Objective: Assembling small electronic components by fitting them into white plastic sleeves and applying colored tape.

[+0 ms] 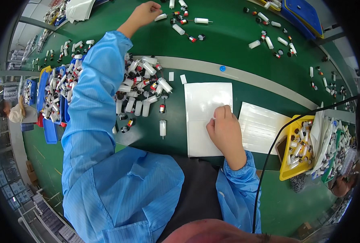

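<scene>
My left hand (146, 13) reaches far out over the green belt, its fingers curled together. Just beside its fingertips lies a small white cylinder (161, 17); whether they touch it I cannot tell. My right hand (227, 133) rests over a glossy white sheet (198, 105), fingers bent and thumb drawn close. Anything pinched there is hidden. Left of the sheet, a white cylinder with a thin tip (163, 128) lies alone, below a small red-and-black part (162, 108). A heap of white cylinders with red and black parts (141, 83) spreads beside my left sleeve.
A pale rail (265, 75) divides my worktop from the belt, with a blue cap (223, 68) on it. More white sheets (261, 127) lie at right, near a yellow bin (287, 170) of cylinders. A black cable (272, 150) crosses there. Blue bins (50, 130) stand left.
</scene>
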A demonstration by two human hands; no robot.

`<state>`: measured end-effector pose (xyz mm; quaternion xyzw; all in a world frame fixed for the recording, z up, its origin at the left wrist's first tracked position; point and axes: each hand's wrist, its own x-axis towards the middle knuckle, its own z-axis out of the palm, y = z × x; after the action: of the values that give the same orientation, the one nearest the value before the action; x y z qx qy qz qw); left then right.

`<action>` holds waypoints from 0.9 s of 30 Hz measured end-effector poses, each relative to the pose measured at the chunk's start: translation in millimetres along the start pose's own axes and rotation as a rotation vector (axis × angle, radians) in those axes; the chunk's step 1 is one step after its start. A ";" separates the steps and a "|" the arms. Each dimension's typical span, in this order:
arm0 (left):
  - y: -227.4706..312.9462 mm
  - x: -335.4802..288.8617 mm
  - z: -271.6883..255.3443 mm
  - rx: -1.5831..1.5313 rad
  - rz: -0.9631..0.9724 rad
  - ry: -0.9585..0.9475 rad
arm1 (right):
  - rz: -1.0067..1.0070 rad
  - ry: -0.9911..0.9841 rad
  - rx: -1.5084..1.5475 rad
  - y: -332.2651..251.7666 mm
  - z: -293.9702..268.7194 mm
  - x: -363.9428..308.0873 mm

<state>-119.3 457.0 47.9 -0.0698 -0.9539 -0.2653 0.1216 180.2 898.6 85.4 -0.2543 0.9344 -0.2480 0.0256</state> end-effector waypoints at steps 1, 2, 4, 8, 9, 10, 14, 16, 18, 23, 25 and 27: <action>6.0 -0.5 14.8 0.180 0.058 0.049 | 0.009 -0.020 0.023 -0.1 -4.4 -0.2; 10.1 -3.3 24.6 0.361 0.115 0.101 | 0.017 -0.040 0.046 -0.5 -9.5 -0.1; 12.3 -16.4 27.9 0.315 -0.019 -0.057 | -0.011 -0.014 0.071 1.4 -11.1 -2.4; 18.4 -14.7 -1.3 0.254 -0.097 -0.204 | -0.113 0.108 0.004 9.8 1.4 -6.2; 23.9 -11.8 -12.0 0.299 0.020 -0.157 | -0.128 0.117 -0.028 11.2 4.6 -7.2; 44.7 -9.1 -22.0 0.193 0.039 -0.096 | -0.092 0.116 0.011 11.7 3.8 -10.3; 143.6 -24.0 -52.7 -0.630 -0.110 0.047 | -0.009 0.080 0.093 17.0 -2.8 -9.1; 210.6 -50.7 -67.7 -1.076 -0.248 0.093 | 0.010 0.053 0.100 16.5 -4.8 -7.6; 257.9 -82.8 -65.8 -1.454 -0.344 0.019 | 0.031 0.041 0.090 11.3 -9.9 -8.7; 294.5 -135.0 -17.3 -2.203 -0.344 -0.516 | 0.077 -0.005 0.062 6.1 -15.8 -12.2; 314.4 -145.4 -7.8 -2.275 -0.503 -0.563 | 0.137 0.004 0.031 6.1 -12.3 -9.5; 323.2 -151.2 0.7 -2.313 -0.587 -0.575 | 0.216 0.052 -0.009 9.0 -4.8 -5.7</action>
<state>89.7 721.6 164.8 0.0248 -0.1285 -0.9477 -0.2912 180.1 910.3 84.9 -0.1456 0.9579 -0.2462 0.0269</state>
